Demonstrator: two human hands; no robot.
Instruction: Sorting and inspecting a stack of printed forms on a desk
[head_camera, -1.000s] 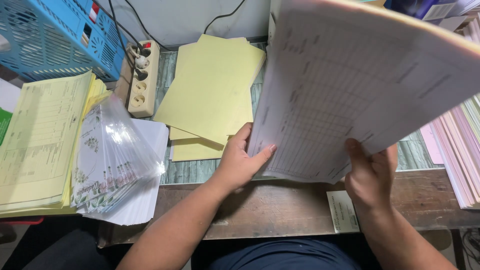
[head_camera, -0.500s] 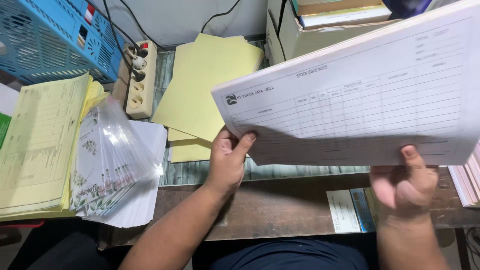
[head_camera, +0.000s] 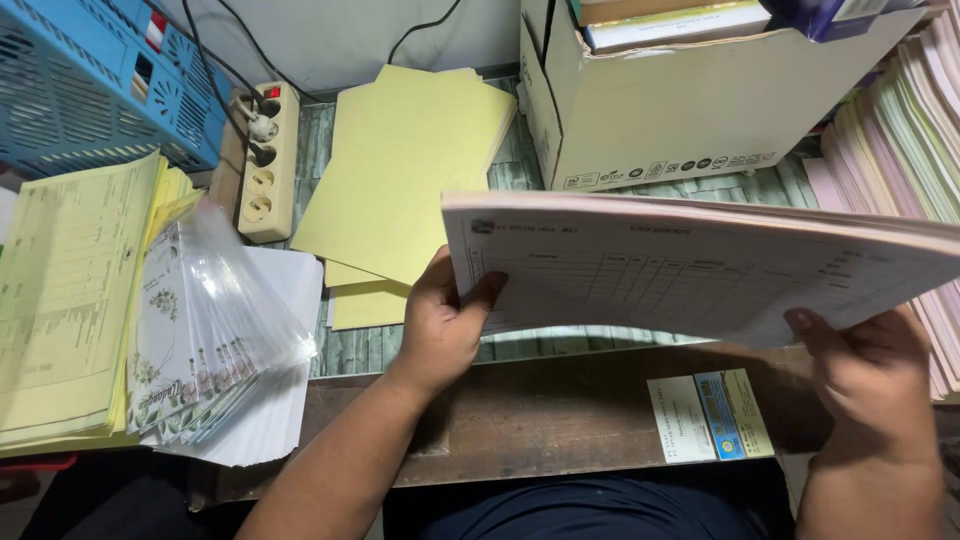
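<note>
We see a worktop (head_camera: 560, 420) whose bare wooden front edge runs under both hands, the only open strip for moving. Above it we hold one thick stack of printed forms (head_camera: 700, 265), nearly flat and lifted off the surface, spanning from the middle to the right edge. One cardboard box (head_camera: 690, 110) stands at the back right, just behind the stack, with books showing in its top. One blue plastic crate (head_camera: 80, 90) fills the back left corner. One pile of blank yellow sheets (head_camera: 400, 170) lies at the back centre, beside the box. One pile of yellow printed forms (head_camera: 65, 300) sits at the left edge, and one fanned bundle of clear-sleeved floral cards (head_camera: 210, 330) rests on white paper just beside it. Pink and pale sheets (head_camera: 920, 130) crowd the right edge. One power strip (head_camera: 262, 165) lies between crate and yellow sheets. Our left hand (head_camera: 445, 320) pinches the stack's left corner, thumb on top. Our right hand (head_camera: 870, 365) supports it from beneath, thumb on the near edge. Two small cards (head_camera: 710, 418) lie at the front edge.
</note>
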